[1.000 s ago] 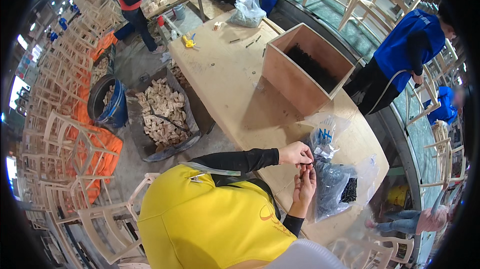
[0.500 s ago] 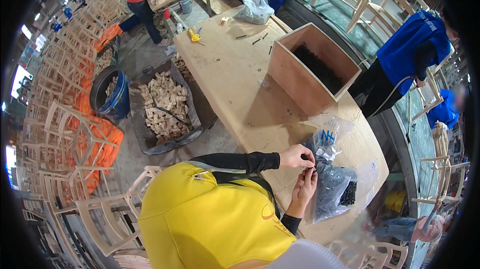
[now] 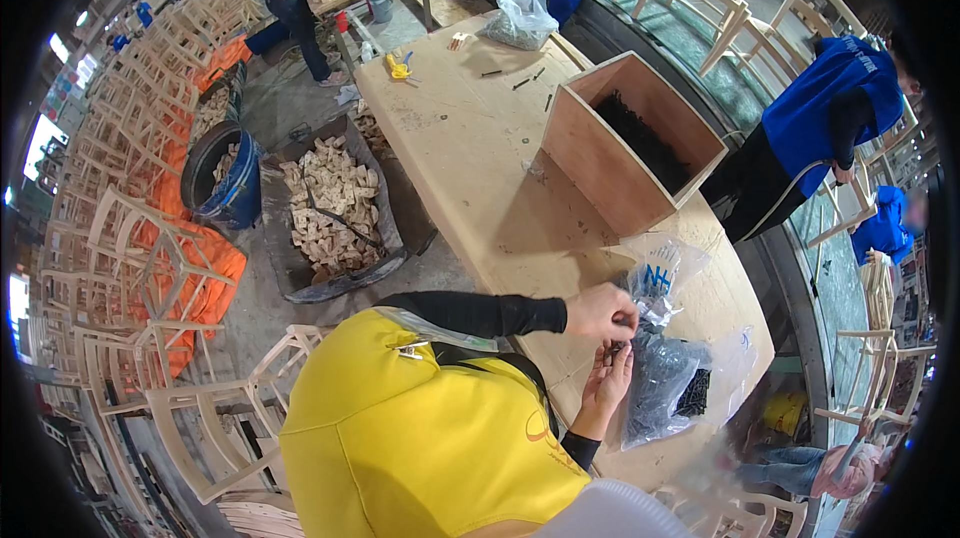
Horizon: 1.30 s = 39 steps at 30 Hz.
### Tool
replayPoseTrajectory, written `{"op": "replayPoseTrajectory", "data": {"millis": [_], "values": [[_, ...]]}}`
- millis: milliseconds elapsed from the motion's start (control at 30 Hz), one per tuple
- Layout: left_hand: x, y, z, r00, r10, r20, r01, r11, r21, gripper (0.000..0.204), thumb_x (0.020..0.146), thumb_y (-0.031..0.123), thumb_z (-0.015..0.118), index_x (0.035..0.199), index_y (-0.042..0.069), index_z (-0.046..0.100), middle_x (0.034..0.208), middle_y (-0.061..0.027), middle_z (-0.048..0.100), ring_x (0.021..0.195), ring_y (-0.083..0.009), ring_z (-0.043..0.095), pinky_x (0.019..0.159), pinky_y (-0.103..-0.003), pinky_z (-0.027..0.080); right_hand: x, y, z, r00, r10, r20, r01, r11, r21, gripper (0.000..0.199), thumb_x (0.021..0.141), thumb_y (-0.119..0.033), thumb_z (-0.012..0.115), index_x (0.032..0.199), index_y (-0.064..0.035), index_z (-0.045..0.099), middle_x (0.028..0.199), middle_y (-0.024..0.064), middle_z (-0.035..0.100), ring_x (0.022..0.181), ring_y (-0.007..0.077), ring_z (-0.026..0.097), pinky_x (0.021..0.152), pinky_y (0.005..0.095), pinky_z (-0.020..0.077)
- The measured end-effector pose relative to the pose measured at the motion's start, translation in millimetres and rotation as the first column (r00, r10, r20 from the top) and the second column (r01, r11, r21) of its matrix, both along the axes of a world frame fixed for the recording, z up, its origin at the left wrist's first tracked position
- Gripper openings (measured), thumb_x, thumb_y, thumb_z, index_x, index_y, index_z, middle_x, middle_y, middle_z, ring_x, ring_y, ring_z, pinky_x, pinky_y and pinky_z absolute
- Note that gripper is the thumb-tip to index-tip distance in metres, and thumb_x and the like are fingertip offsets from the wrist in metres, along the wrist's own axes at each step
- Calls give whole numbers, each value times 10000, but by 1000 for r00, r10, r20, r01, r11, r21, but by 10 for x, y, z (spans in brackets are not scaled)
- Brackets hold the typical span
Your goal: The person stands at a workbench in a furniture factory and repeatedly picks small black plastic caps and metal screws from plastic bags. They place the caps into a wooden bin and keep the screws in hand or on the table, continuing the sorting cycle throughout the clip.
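My left hand (image 3: 602,312) is closed, fingertips pinched together just above my right hand (image 3: 607,380). The curled fingers of my right hand hold a small dark piece (image 3: 616,346), too small to name surely. Both hands meet over the near part of the wooden table (image 3: 470,208). Right beside them lies an open clear plastic bag (image 3: 662,378) with black screw-like pieces (image 3: 694,393) showing at its side. A second clear bag (image 3: 660,273) with blue print sits just beyond. Past it stands a plywood box (image 3: 600,163) with a heap of black hardware (image 3: 645,143) inside.
Loose dark bolts (image 3: 522,84), a yellow tool (image 3: 398,66) and another filled bag (image 3: 522,20) lie at the table's far end. On the floor at left are a bin of wood blocks (image 3: 385,263) and a blue barrel (image 3: 232,200). A person in blue (image 3: 830,108) stands beyond the table.
My left hand has turned and shifted slightly right, its fingers now bunched over the right hand's fingertips. My right hand stays almost in place.
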State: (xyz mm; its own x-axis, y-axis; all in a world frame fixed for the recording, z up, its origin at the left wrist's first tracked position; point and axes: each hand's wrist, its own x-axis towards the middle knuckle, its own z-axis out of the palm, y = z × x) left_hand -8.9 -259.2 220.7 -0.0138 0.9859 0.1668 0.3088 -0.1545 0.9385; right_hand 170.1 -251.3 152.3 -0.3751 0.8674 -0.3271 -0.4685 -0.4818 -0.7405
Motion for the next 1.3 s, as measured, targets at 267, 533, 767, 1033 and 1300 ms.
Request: {"op": "replayPoseTrajectory", "data": {"millis": [267, 533, 767, 1033, 1300], "values": [[-578, 717, 704, 916, 217, -337, -76, 920, 384, 177, 731, 236, 696, 773, 67, 667, 721, -117, 610, 696, -268, 605, 639, -379, 473, 83, 36, 1, 1000, -2, 17, 2, 1000, 4, 208, 995, -264, 513, 1142, -122, 547, 1156, 41, 613, 1016, 155, 589, 820, 281, 489], [-1274, 1842, 837, 695, 717, 50, -530, 463, 710, 173, 846, 129, 599, 955, -6, 605, 750, -115, 594, 640, -245, 575, 620, -359, 484, 99, -18, 77, 998, -1, 70, 1, 1000, -3, 237, 997, -258, 509, 1184, -123, 561, 1136, 33, 620, 968, 136, 602, 785, 262, 491], [-370, 860, 156, 921, -144, 362, 205, 969, -137, 106, 937, 15, 452, 973, -9, 548, 841, -88, 693, 569, -104, 572, 501, -240, 475, -18, -39, 268, 957, -1, 291, -53, 983, 177, 276, 1002, -221, 500, 1220, -64, 565, 1067, 51, 644, 854, 104, 626, 679, 208, 494], [17, 107, -3, 985, -79, 157, 89, 994, -62, 134, 803, 133, 697, 894, 41, 733, 817, -69, 697, 711, -141, 644, 681, -285, 515, -181, -26, 192, 910, -25, 414, -173, 885, 433, 264, 987, -145, 527, 1191, 18, 566, 1007, 52, 636, 832, 110, 635, 663, 236, 522], [5, -53, 47, 995, 72, 71, -64, 993, -100, 160, 789, 167, 708, 895, 48, 698, 785, -92, 622, 759, -191, 624, 668, -311, 489, -242, -36, 111, 920, 5, 391, -192, 878, 440, 284, 991, -130, 515, 1210, 48, 547, 1038, 65, 618, 886, 129, 630, 758, 279, 553]]}}
